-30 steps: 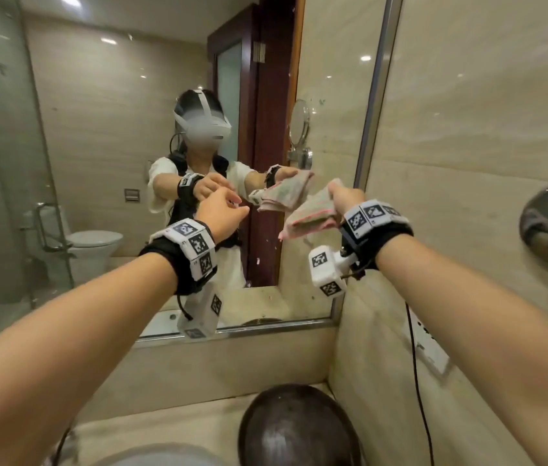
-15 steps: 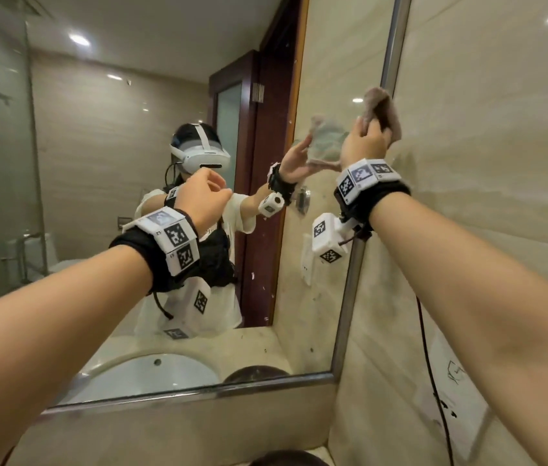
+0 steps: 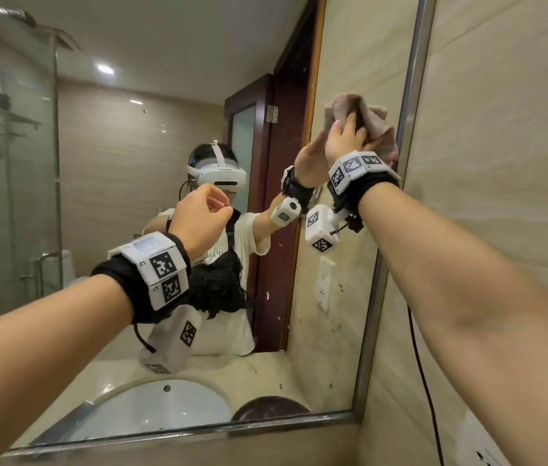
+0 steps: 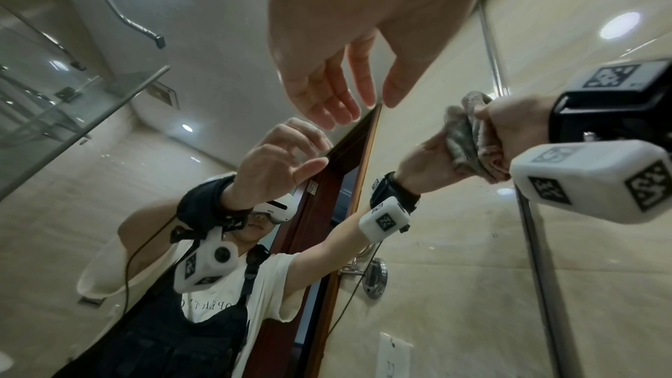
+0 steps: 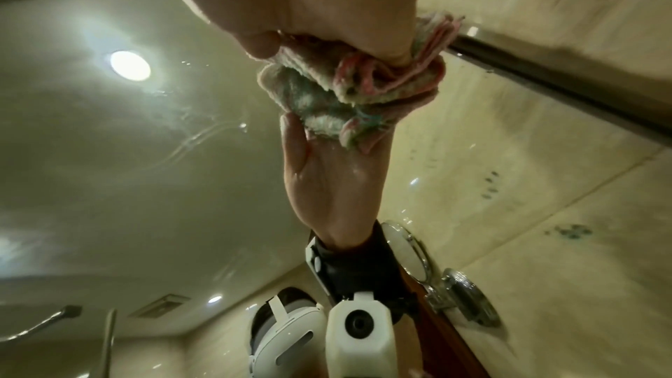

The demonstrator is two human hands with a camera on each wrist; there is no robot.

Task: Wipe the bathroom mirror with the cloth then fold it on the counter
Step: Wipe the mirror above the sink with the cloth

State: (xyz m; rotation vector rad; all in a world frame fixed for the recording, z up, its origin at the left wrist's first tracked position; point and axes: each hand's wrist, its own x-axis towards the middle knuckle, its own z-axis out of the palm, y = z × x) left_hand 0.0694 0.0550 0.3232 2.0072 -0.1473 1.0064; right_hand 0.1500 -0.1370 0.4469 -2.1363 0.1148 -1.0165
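The mirror (image 3: pixel 124 169) fills the wall ahead, with its metal frame (image 3: pixel 412 95) on the right. My right hand (image 3: pixel 350 131) grips a bunched pinkish cloth (image 3: pixel 373 117) and presses it on the glass high up, just left of that frame. The right wrist view shows the cloth (image 5: pixel 349 88) wadded under the hand (image 5: pixel 309 10) and meeting its reflection. My left hand (image 3: pixel 217 206) hangs in front of the mirror's middle, apart from the glass, and holds nothing. In the left wrist view its fingers (image 4: pixel 327 96) are relaxed and slightly spread, and the cloth (image 4: pixel 469 137) shows at the right.
A beige tiled wall (image 3: pixel 501 163) runs along the right, with a black cable (image 3: pixel 424 364) hanging on it. The mirror reflects a white sink (image 3: pixel 165 408), a dark round object (image 3: pixel 269 406), a glass shower screen (image 3: pixel 10 163) and the person.
My right hand has lifted the cloth from chest height up to the mirror's upper right and set it on the glass. The view tilted upward. The left hand stayed raised, holding nothing.
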